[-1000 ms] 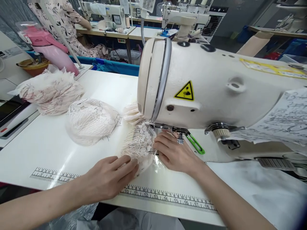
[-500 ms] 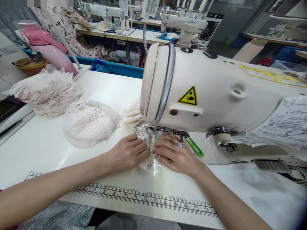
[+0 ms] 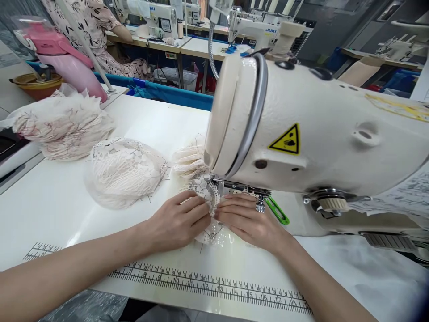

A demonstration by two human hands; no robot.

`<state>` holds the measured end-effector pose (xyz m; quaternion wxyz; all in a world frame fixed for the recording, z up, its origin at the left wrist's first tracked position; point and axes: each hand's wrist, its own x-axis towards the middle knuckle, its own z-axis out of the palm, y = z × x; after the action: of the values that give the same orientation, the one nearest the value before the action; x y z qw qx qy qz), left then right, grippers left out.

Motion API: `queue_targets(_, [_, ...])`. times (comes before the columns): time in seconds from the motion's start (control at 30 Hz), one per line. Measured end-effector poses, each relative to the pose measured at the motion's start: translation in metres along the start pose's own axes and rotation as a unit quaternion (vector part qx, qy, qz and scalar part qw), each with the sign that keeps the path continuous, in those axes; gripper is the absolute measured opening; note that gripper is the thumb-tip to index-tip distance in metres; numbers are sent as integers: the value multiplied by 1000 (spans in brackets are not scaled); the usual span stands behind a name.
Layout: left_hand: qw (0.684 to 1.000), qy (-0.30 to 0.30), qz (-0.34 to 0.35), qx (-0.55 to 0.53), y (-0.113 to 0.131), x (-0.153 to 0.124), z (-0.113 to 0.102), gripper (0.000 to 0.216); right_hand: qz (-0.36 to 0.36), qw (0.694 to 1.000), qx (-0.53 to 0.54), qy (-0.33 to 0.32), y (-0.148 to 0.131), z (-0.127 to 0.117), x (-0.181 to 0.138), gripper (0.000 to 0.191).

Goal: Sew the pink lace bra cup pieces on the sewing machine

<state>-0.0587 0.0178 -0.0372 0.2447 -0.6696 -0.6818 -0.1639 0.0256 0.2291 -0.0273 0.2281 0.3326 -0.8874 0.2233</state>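
A white lace piece [image 3: 212, 193] with a scalloped trim lies under the needle end of a sewing machine [image 3: 244, 116]. Curled fingers of my left hand [image 3: 182, 220] are closed on its left edge, just in front of the presser foot. From the other side, my right hand [image 3: 256, 223] pinches the trim with its fingertips, its longer fingers lying fairly straight beside the machine's metal guide [image 3: 246, 187]. Both hands rest low on the table, almost touching each other. Sheer fabric with dark thread ends shows below the fingers. The needle point is hidden.
Left of my hands sit a lace cup-shaped piece [image 3: 125, 172] and a heap of sheer fabric [image 3: 67, 125]. Gathered fabric [image 3: 189, 160] lies behind the needle area. A green thread snipper [image 3: 277, 210] is right of my hand. A printed ruler [image 3: 214, 288] runs along the front edge.
The view has shifted, so the machine appears farther right and larger. Both hands keep hold of the lace piece, and my right fingers look a little straighter.
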Motion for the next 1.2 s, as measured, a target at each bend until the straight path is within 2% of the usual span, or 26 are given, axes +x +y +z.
queue_targets(0.13, [998, -31, -19, -41, 1, -1, 3, 20, 24, 999, -22, 13, -1, 2, -3, 17])
queue_targets(0.37, [997, -54, -28, -49, 2, -4, 7, 23, 32, 995, -95, 4, -2, 4, -10, 18])
queue_targets(0.57, [997, -53, -29, -50, 3, -1, 9, 23, 54, 988, -147, 13, -4, 2, -9, 16])
queue_targets(0.73, [997, -40, -29, -51, 3, 2, 11, 21, 77, 978, -191, -16, -2, 2, -11, 16])
queue_targets(0.93, [997, -49, -30, -53, 2, 0, 11, 23, 24, 991, -127, 18, -3, 3, -5, 16])
queue_targets(1.03, [995, -69, -49, -54, 0, -3, 7, 24, 17, 993, -116, -3, -6, 9, -5, 20])
queue_targets(1.2, [990, -95, -78, -65, -5, -5, 2, 38, 24, 987, -157, -32, -11, 22, -8, 22])
